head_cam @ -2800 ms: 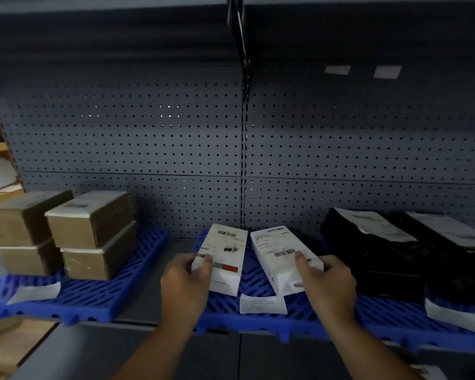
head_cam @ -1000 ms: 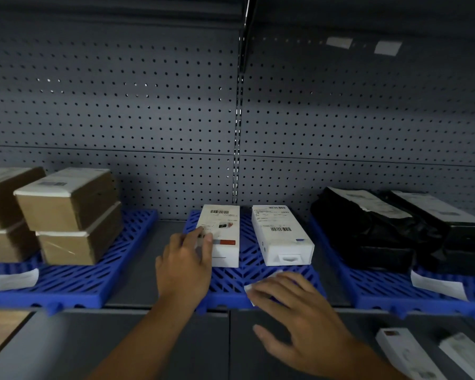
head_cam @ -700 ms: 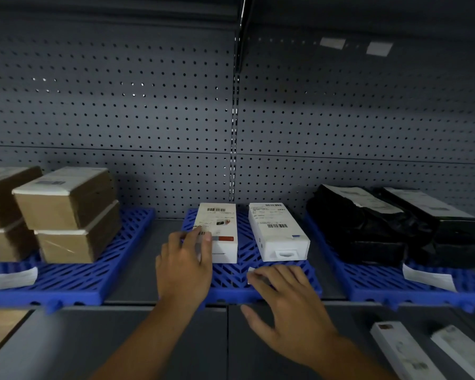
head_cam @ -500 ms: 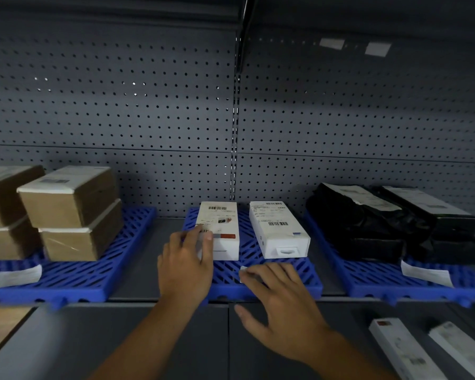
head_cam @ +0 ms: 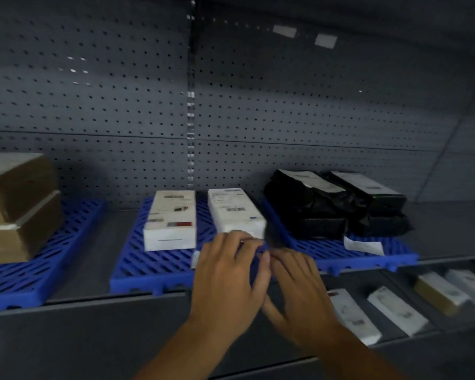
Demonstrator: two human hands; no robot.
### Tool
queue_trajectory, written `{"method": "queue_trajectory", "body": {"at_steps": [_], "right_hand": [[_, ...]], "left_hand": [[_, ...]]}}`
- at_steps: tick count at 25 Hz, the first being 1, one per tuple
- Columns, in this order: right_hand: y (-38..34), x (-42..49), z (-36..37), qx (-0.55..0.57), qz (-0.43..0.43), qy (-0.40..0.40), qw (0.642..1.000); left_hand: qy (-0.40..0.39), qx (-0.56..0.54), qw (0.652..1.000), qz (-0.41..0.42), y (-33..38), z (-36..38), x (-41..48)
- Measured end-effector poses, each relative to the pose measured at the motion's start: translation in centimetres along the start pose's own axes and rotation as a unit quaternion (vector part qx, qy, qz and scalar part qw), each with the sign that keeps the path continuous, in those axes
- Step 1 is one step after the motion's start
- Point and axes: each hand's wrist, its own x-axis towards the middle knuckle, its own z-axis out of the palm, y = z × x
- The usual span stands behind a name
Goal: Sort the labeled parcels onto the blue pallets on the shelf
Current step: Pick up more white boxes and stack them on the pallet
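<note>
Two white labeled parcels lie side by side on the middle blue pallet (head_cam: pixel 146 267): the left one (head_cam: pixel 172 219) and the right one (head_cam: pixel 235 211). My left hand (head_cam: pixel 228 278) hovers at the pallet's front right corner, fingers spread, covering most of a paper slip (head_cam: pixel 195 259). My right hand (head_cam: pixel 299 292) is beside it, fingers apart, fingertips near the left hand. Neither hand holds a parcel. The image is motion-blurred.
Brown cardboard boxes (head_cam: pixel 17 204) are stacked on the left blue pallet (head_cam: pixel 39 278). Black bagged parcels (head_cam: pixel 335 204) sit on the right blue pallet (head_cam: pixel 368 256) with a paper slip (head_cam: pixel 364 245). More white and brown parcels (head_cam: pixel 395 309) lie on the lower shelf at right. Pegboard wall behind.
My left hand has left the left white parcel and moved right to the pallet's front corner beside my right hand. The view has shifted right, showing more of the lower shelf.
</note>
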Motion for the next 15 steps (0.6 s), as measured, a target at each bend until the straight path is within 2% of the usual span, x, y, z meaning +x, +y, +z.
{"method": "queue_trajectory", "body": {"at_steps": [6,8,12,15], "right_hand": [[10.7,-10.5,-6.7,-0.060,0.124,0.014,0.990],[15.1,-15.0,-9.3,-0.090,0.170,0.026,0.981],[23.6,-23.4,-14.6,-0.148,0.253,0.009,0.956],[28.8,-27.2,-17.5,-0.168,0.295,-0.003,0.941]], "left_hand": [[-0.065,-0.062,0.993,0.076,8.9,7.8,-2.4],[-0.124,-0.066,0.986,0.089,13.2,11.2,-2.8],[-0.215,-0.068,0.970,0.085,21.8,18.6,-3.7],[-0.263,-0.074,0.961,0.037,26.2,22.3,-3.6]]}}
